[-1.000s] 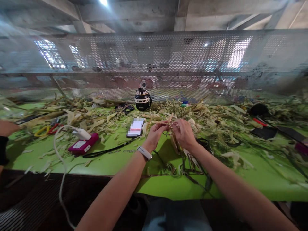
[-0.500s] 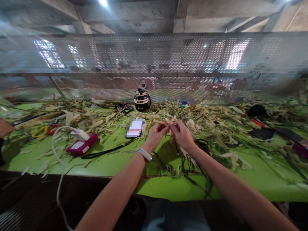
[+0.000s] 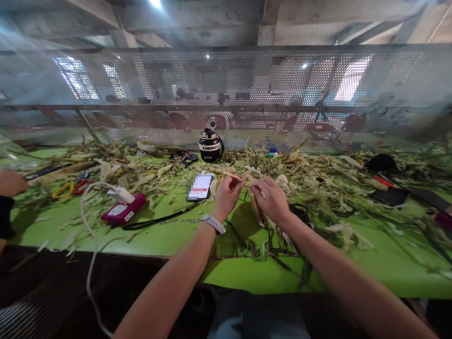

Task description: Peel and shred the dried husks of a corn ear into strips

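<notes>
My left hand (image 3: 226, 197), wearing a pale wristband (image 3: 213, 223), pinches a thin strip of dry corn husk (image 3: 230, 174) between thumb and fingers. Just to its right, my right hand (image 3: 271, 198) is closed in a pinch on a brownish husk piece (image 3: 254, 209) that hangs below its fingers. A small gap separates the two hands. Exactly where the husk sits in the right fingertips is partly hidden. Darker green strips (image 3: 271, 252) trail over the table edge under my right forearm.
Husk scraps (image 3: 325, 176) litter the green table (image 3: 169, 242). A phone (image 3: 199, 187), a black bottle (image 3: 211, 147), a magenta power bank (image 3: 123, 210) with a white cable, and scissors (image 3: 64, 190) lie around. Another person's hand (image 3: 12, 182) is at far left; a perforated screen (image 3: 247, 103) stands behind.
My hands have moved apart from touching fingertips, the left slightly lower and the right slightly to the right. The view has shifted a little.
</notes>
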A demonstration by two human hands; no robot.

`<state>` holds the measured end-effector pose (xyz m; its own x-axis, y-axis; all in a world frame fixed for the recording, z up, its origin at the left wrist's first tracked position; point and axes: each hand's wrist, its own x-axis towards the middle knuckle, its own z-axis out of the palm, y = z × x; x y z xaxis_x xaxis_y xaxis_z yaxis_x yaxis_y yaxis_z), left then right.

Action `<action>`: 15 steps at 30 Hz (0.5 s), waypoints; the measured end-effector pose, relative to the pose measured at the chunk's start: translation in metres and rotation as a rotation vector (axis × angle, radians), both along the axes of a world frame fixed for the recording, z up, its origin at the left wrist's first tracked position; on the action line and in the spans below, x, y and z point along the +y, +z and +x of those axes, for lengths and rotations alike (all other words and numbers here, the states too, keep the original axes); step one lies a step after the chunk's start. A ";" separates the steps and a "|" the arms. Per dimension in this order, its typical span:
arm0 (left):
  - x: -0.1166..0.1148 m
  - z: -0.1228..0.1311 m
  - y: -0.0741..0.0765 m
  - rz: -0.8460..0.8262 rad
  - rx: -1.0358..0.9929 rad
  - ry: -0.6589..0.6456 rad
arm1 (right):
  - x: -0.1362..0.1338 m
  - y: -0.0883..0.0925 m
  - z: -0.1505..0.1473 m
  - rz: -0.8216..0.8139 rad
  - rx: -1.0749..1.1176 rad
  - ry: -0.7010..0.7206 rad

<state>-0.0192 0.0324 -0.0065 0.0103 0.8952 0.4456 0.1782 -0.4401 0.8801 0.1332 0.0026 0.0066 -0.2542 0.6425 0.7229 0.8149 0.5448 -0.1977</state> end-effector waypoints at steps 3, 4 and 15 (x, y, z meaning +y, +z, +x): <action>0.000 -0.001 -0.002 0.149 0.154 -0.045 | -0.001 0.004 0.003 0.134 -0.142 -0.064; -0.001 -0.001 -0.002 0.190 0.185 -0.064 | 0.000 0.005 0.004 0.160 -0.173 -0.066; -0.006 0.002 0.001 0.040 0.002 -0.219 | 0.010 -0.006 -0.001 -0.191 0.369 0.134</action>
<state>-0.0176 0.0260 -0.0052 0.2038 0.8532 0.4802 0.0764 -0.5029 0.8610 0.1317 0.0131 0.0010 -0.0916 0.7523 0.6524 0.5957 0.5664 -0.5695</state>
